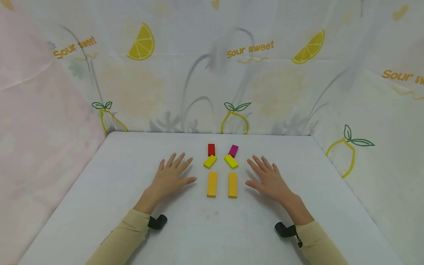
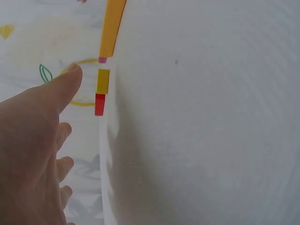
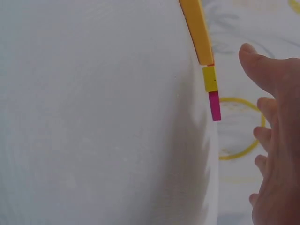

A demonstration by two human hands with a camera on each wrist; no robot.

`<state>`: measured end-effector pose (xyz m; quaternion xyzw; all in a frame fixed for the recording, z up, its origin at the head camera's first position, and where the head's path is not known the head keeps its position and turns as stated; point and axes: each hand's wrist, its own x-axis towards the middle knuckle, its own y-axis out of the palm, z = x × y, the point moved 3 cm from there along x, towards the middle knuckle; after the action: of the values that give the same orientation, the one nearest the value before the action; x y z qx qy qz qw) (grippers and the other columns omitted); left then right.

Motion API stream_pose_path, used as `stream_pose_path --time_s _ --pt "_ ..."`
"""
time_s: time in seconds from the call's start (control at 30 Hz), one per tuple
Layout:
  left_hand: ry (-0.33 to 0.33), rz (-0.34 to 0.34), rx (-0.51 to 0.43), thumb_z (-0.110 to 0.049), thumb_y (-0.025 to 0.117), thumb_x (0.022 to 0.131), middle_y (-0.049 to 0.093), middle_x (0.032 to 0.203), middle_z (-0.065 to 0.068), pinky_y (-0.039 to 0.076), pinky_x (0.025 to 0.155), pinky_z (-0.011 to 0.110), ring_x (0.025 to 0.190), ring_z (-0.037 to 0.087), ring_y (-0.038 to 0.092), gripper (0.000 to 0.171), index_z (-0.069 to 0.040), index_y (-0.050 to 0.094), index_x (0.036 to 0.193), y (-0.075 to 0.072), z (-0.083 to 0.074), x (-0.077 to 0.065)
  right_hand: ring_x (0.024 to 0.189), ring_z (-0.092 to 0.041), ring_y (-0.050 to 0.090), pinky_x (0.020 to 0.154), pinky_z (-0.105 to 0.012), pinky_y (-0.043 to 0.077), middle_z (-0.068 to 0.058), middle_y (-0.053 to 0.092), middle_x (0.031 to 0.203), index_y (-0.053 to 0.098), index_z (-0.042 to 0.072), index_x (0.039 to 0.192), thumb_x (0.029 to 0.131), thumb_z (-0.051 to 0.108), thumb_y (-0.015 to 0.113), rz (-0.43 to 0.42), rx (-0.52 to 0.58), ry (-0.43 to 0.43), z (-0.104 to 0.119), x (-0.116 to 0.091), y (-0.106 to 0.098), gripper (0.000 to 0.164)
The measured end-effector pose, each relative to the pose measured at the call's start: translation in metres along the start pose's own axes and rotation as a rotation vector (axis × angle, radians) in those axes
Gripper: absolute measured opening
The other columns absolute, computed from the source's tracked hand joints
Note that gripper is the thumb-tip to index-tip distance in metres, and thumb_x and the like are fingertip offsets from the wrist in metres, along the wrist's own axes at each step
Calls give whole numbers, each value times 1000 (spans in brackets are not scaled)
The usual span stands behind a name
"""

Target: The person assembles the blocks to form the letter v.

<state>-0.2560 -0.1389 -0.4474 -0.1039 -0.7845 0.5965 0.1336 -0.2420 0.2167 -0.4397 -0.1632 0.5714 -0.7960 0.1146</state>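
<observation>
- And here's the left hand [image 1: 173,176], palm down over the surface [image 1: 212,235], fingers fanned well apart, thumb reaching toward the nearer blocks without touching them!
- Across from it, the right hand [image 1: 269,180] mirrors the pose: fingers spread, thumb out toward the middle, likewise clear of every block.
- Between the two hands, nearest the person, lie two long blocks side by side, a gap between them: the left orange block [image 1: 212,184] just beside the left thumb, the right orange block [image 1: 233,185] near the right thumb.
- Farther up, two shorter ones at a slant! The left yellow block [image 1: 210,161] and right yellow block [image 1: 231,161] lean their far ends toward each other, standing apart.
- Behind those, the red block [image 1: 211,149] sits nearly straight and the purple block [image 1: 233,150] tilts, each seeming to meet the yellow one in front.
- Back along the arms: beige sleeves [image 1: 122,237], a black wrist mount [image 1: 157,222] jutting inward from the left cuff, its twin on the right.
- Beyond the far edge, a lemon-print cloth [image 1: 198,73] reads "Sour sweet".
</observation>
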Motion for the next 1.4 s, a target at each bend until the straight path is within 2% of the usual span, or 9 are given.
stream_pose_path --time_s 0.17,0.47,0.73,1.03,1.4 --pt "25 -2 5 -67 53 90 20 167 7 8 118 70 155 39 10 79 -30 31 156 1 -5 1 153 -40 15 115 -73 12 -7 24 166 31 24 157 91 51 63 3 8 -18 5 -1 -1 78" --pt "22 80 -61 -70 50 90 17 168 5 7 117 71 155 38 6 81 -33 26 157 7 -15 1 153 -39 17 114 -73 15 -7 25 165 32 24 156 91 53 62 6 -12 -48 11 -1 2 77" --pt "47 86 -39 -72 51 88 17 168 2 6 119 69 156 35 7 83 -35 25 157 6 -23 1 153 -39 19 114 -72 16 -5 27 165 32 26 156 91 56 61 22 -17 -70 15 1 4 78" --pt "79 107 -8 -73 52 87 19 167 1 10 119 68 155 35 12 84 -34 27 157 8 -32 -1 152 -38 21 115 -71 17 -5 29 164 34 25 156 91 54 62 59 25 -73 18 2 8 76" --pt "100 117 -25 -73 54 86 25 166 0 16 119 66 154 33 20 83 -32 32 155 9 -41 -2 151 -39 24 115 -71 18 -6 32 163 35 25 155 89 55 64 92 35 -77 21 3 9 77"
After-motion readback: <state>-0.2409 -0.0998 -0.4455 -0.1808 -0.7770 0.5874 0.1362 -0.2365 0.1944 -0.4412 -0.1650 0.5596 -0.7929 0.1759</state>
